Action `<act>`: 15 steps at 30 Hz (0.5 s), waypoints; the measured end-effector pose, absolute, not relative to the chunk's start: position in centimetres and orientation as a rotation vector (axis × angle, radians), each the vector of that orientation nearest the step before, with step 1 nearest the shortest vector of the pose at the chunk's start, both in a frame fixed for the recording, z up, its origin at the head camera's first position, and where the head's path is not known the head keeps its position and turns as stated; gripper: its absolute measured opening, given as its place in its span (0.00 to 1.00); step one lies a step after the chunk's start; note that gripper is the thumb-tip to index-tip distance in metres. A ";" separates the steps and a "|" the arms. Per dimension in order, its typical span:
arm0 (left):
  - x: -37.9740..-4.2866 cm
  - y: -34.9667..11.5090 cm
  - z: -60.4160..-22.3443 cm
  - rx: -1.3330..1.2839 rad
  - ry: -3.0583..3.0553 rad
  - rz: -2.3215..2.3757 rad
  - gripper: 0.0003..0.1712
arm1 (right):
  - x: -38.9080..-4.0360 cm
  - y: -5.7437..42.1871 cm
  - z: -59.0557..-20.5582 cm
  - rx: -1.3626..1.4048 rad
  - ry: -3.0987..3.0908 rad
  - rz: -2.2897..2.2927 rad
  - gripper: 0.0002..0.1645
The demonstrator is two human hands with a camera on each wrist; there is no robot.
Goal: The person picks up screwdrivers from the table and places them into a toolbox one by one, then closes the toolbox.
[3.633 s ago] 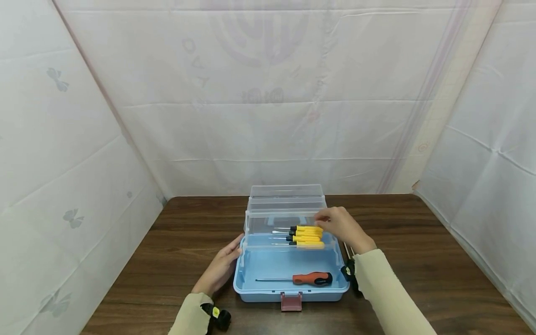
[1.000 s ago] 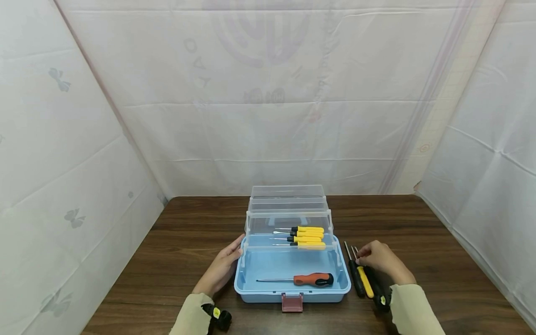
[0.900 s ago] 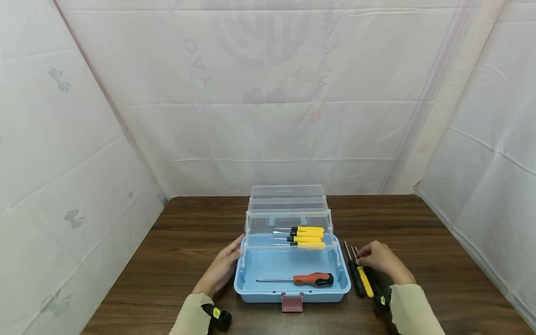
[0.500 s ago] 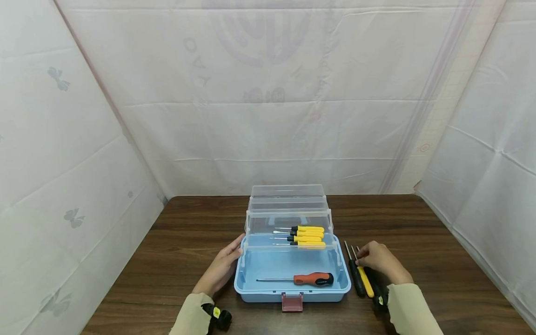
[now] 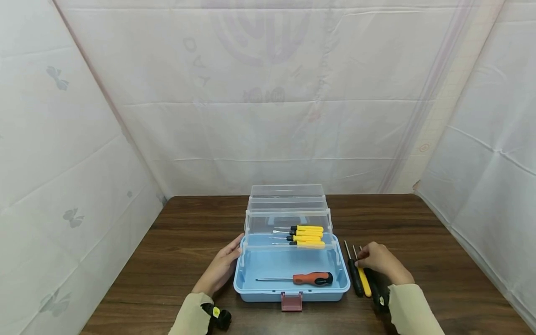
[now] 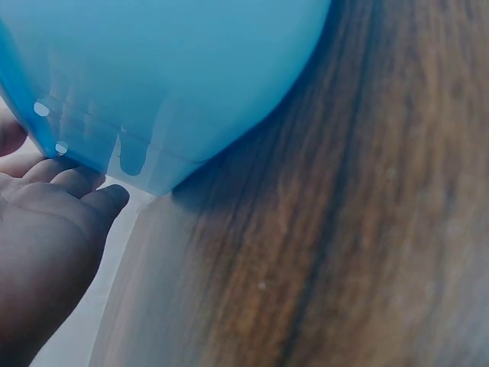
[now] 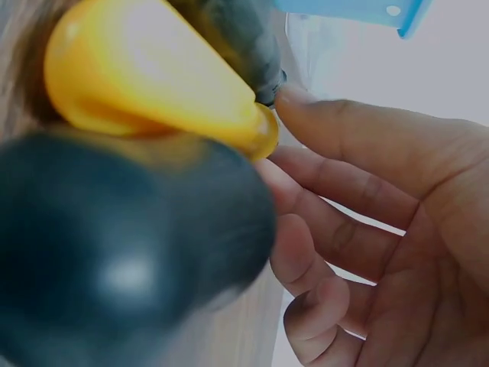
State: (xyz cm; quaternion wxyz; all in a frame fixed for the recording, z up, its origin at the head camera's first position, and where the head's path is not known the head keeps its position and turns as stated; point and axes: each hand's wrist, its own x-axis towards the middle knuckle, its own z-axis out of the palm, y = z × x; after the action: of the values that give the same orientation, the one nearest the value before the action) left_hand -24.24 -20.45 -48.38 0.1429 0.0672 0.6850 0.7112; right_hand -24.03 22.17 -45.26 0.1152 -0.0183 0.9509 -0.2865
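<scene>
the right hand [image 5: 384, 261] reaches down, back upward, and pinches the yellow screwdriver [image 5: 364, 281], on the worktop [image 5: 423, 251] beside a black screwdriver [image 5: 356, 279], right of the box [image 5: 259, 297]; the left hand [image 5: 217, 269] rests, unclenched, against the box's left side.

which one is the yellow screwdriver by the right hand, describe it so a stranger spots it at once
On the dark brown wood-grain table, find the open light blue plastic toolbox. Just right of it, between two dark-handled screwdrivers, lies the yellow-handled metal screwdriver, its neck at the right hand. Only this yellow one lies outside the toolbox.
</scene>
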 end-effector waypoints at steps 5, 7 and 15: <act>-24.3 -20.4 -48.3 0.189 1.977 2.051 0.34 | -23.9 22.1 -45.0 -0.067 2.766 -0.818 0.13; -24.3 -20.4 -48.3 0.187 1.977 2.053 0.34 | -23.9 22.2 -45.0 -0.067 2.760 -0.817 0.13; -24.3 -20.4 -48.4 0.167 1.983 2.053 0.34 | -23.9 22.3 -45.2 -0.030 2.756 -0.812 0.12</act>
State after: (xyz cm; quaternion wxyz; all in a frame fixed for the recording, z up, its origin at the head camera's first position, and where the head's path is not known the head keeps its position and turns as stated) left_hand -24.28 -20.44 -48.38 0.1406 0.0578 0.6866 0.7110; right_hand -23.91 22.26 -45.19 0.1337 -0.0104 0.9506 -0.2801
